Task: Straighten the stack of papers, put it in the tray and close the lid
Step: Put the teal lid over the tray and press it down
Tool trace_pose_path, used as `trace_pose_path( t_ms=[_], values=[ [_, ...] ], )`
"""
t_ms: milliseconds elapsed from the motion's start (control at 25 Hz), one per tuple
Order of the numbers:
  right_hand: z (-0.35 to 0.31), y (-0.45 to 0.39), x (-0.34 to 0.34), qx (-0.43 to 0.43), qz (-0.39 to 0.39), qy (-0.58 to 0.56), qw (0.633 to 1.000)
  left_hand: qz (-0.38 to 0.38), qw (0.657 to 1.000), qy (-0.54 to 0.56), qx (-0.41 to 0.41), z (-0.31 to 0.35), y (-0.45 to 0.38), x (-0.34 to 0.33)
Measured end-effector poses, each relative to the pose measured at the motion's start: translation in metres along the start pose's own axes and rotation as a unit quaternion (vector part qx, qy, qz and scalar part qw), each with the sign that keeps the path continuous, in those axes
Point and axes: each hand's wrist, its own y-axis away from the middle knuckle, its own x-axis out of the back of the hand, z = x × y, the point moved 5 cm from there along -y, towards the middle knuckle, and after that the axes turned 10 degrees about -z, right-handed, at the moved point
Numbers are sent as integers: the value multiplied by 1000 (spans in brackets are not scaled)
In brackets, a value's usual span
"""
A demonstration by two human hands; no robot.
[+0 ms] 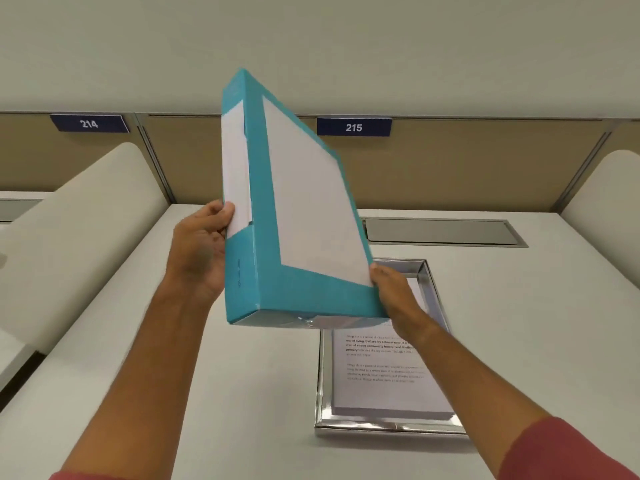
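A teal lid point(266, 237) with white panels is held up in the air, tilted on edge, above the desk. My left hand point(201, 247) grips its left side and my right hand point(394, 296) grips its lower right corner. Below it, a shiny silver tray point(391, 426) lies flat on the desk at the right. Inside the tray rests a stack of papers point(384, 379) with printed text on the top sheet. The lid and my right arm hide the tray's far part.
The white desk point(242, 393) is bounded by a tan partition point(485, 168) with signs 214 and 215. A grey cable hatch point(443, 232) sits behind the tray. White rounded dividers point(79, 237) stand at both sides.
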Motion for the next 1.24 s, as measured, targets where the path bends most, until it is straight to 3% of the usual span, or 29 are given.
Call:
trace_pose_path(
  t_ms=[200,360,560,880,1240],
  values=[
    [7,-1,36,-24,9,-58,998,-33,994,28,98,-37,2,13],
    [27,11,73,-26,121,-27,992,46,982,-129,127,-72,-4,27],
    [52,38,116,-29,219,107,969,25,939,-315,136,-125,-11,14],
    [71,54,165,-47,237,92,966,36,918,-332,213,-179,-21,2],
    [86,52,174,-89,173,90,977,65,890,-356,279,-203,-9,1]
  ],
)
